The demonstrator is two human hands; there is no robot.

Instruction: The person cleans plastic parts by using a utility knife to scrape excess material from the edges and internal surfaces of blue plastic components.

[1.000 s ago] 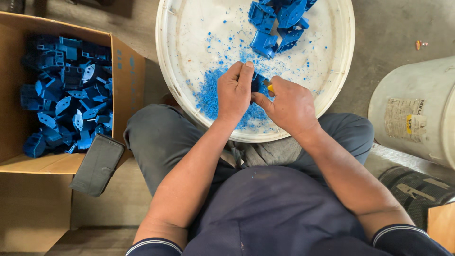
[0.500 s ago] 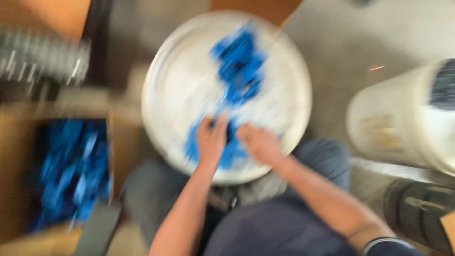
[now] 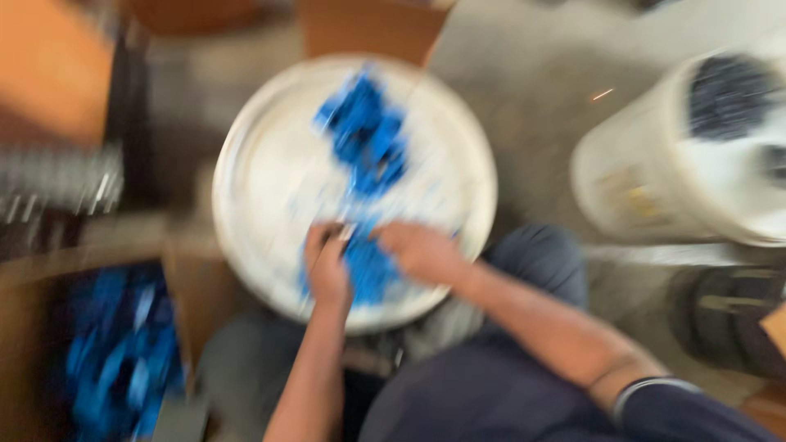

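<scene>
The view is heavily blurred by motion. A round white tray [image 3: 262, 172] lies in front of my knees with a heap of blue plastic parts [image 3: 364, 135] at its far side and blue shavings [image 3: 368, 274] near me. My left hand [image 3: 327, 266] and my right hand [image 3: 422, 250] rest over the shavings at the tray's near edge, fingers curled toward each other. A small pale object shows between the fingers of the left hand; the blur hides what it is and whether either hand grips anything.
A cardboard box [image 3: 196, 286] holding several blue parts [image 3: 123, 360] stands at my left. A white bucket [image 3: 655, 180] with dark contents stands at the right, with a dark object [image 3: 720, 323] below it. More cardboard [image 3: 372, 29] lies beyond the tray.
The camera has swung back and to the right, so the tray and box sit lower and further left in view. My hands have drawn slightly apart over the blue shavings.
</scene>
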